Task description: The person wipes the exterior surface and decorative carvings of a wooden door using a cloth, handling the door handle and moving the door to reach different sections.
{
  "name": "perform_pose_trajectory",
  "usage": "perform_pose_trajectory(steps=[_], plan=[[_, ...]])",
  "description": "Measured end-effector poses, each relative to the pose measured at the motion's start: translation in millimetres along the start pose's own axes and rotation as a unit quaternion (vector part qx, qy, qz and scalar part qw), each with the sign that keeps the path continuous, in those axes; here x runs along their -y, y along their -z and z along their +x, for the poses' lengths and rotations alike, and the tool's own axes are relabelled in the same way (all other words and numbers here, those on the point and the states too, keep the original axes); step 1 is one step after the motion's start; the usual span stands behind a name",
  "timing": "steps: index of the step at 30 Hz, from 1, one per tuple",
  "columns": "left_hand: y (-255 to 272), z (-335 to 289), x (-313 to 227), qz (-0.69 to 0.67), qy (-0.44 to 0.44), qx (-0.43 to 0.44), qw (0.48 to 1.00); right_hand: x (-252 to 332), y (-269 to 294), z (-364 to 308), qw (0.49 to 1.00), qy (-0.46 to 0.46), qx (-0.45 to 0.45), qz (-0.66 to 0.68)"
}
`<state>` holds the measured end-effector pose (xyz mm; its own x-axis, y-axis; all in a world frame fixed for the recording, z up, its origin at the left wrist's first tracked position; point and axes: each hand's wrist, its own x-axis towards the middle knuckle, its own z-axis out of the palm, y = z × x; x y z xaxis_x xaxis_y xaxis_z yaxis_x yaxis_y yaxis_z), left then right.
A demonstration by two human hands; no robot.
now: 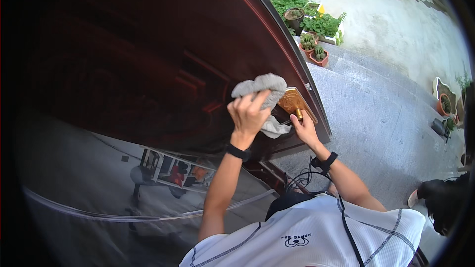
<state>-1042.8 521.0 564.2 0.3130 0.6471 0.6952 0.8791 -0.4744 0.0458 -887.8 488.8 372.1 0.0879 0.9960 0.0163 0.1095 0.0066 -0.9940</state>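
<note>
A bunched grey cloth (260,87) is pressed against the dark red panelled door (163,44) by my left hand (249,114), whose fingers curl over it. Part of the cloth hangs below that hand. Just right of it, a gold-coloured handle plate (293,102) sits near the door's edge. My right hand (305,127) is closed around the brass door handle (299,113) on that plate. Each wrist wears a black band.
Stone steps (356,94) lead to a concrete yard (391,24) on the right. Potted cacti (319,55) and leafy planters (321,24) stand beside them. Black cables (307,180) hang near my waist. Another person's dark clothing (443,200) shows at lower right; a shelf (175,168) stands at lower left.
</note>
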Motion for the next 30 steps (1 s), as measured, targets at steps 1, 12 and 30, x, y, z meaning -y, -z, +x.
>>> perform_pose_trajectory(steps=[1, 12, 30], plan=[[15.7, 27.3, -0.1, -0.018, -0.003, -0.032, 0.999, -5.1, 0.2, 0.3, 1.000, 0.014, -0.009, -0.002], [51.6, 153.2, -37.6, 0.047, -0.121, -0.159, 0.979, 10.7, 8.3, -9.5, 1.000, 0.005, -0.024, -0.014], [86.3, 174.2, -62.9, 0.093, 0.009, -0.143, 0.985, 14.3, 14.6, -16.6, 0.997, -0.081, 0.014, -0.008]])
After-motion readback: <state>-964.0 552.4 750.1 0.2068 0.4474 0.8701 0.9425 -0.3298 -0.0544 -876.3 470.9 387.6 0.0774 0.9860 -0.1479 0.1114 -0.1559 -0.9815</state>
